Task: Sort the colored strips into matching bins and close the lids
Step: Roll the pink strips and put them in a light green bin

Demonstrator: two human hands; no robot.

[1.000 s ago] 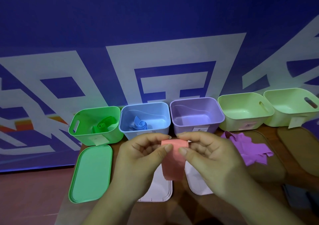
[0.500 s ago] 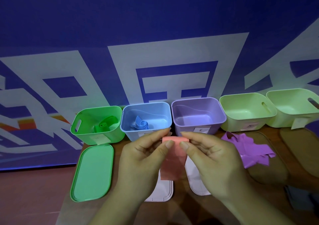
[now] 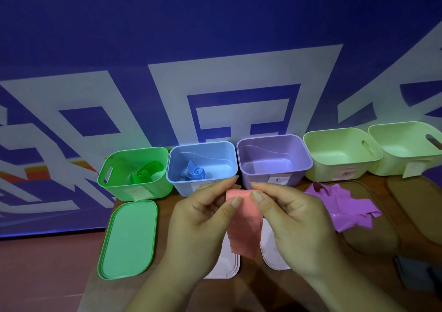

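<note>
- The left hand (image 3: 203, 218) and the right hand (image 3: 294, 220) each pinch the top edge of a pink strip (image 3: 244, 228) between thumb and fingers; it hangs down over the table (image 3: 311, 285).
- Five open bins stand in a row: green bin (image 3: 134, 187), blue bin (image 3: 203, 153), purple bin (image 3: 272, 168), two pale green bins (image 3: 339, 158).
- Purple strips (image 3: 344, 206) lie piled to the right.
- A green lid (image 3: 129, 237) lies before the green bin.
</note>
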